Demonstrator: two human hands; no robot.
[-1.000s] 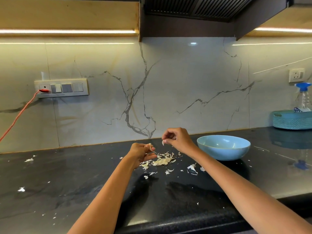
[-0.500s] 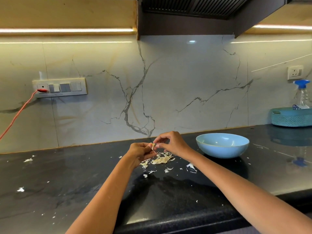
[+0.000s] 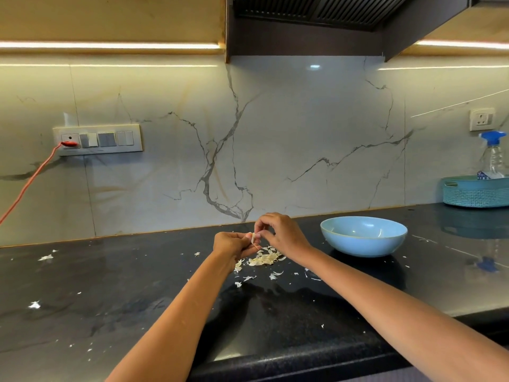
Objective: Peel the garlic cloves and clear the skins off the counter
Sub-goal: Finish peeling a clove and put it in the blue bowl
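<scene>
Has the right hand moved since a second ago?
Yes. The right hand has come in toward the left hand, away from the blue bowl.

Bowl (image 3: 363, 239) right of skins (image 3: 263, 259)

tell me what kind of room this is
Most likely a home kitchen: a glossy black stone counter runs along a white veined marble backsplash, with a dark slatted extractor hood overhead. A light blue ceramic bowl and a pile of papery garlic skins on the counter fit that.

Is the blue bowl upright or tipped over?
Upright: the blue bowl sits on its base on the counter, its opening facing up.
</scene>
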